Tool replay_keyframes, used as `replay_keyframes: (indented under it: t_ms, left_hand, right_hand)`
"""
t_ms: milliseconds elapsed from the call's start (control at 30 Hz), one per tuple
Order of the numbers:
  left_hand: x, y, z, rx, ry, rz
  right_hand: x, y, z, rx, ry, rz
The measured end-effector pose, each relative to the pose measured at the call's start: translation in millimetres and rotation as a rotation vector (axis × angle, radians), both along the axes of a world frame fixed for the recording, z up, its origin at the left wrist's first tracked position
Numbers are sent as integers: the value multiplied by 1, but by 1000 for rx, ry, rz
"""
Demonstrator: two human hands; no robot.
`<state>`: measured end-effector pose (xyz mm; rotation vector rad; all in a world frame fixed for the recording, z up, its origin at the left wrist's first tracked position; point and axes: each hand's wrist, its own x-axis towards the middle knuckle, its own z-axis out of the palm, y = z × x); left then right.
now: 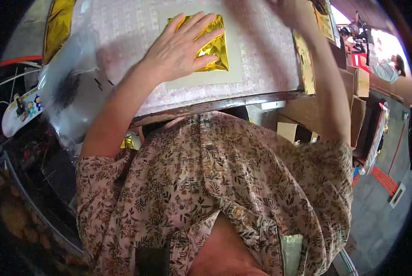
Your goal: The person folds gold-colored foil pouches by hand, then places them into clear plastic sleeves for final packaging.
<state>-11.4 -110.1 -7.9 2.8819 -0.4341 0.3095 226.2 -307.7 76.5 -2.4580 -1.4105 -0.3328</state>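
Note:
My left hand (177, 49) lies flat with its fingers spread over a square of shiny gold foil (217, 57). Beneath the foil is a larger pale grey-beige sheet (235, 69), resting on a cloth-covered table (270, 76). My right hand (292, 11) reaches up to the far right of the table, smeared by motion and partly cut off by the top edge. Its fingers do not show clearly, so whether it holds anything cannot be made out.
Clear plastic sheeting (72, 87) hangs at the table's left side, near a gold strip (59, 30). More gold material (304, 62) lines the right edge. Cardboard boxes (302, 115) stand at the right. Farther right, another person (389, 69) is near something red.

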Motion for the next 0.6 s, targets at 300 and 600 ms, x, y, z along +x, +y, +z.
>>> replay_keyframes:
  t_ms: [300, 600]
  left_hand:
    - [0, -3, -6, -92, -33, -9]
    - [3, 2, 0, -163, -17, -16]
  right_hand:
    - [-129, -35, -58, -32, 366, 267]
    - [-119, -35, -61, -192, 92, 280]
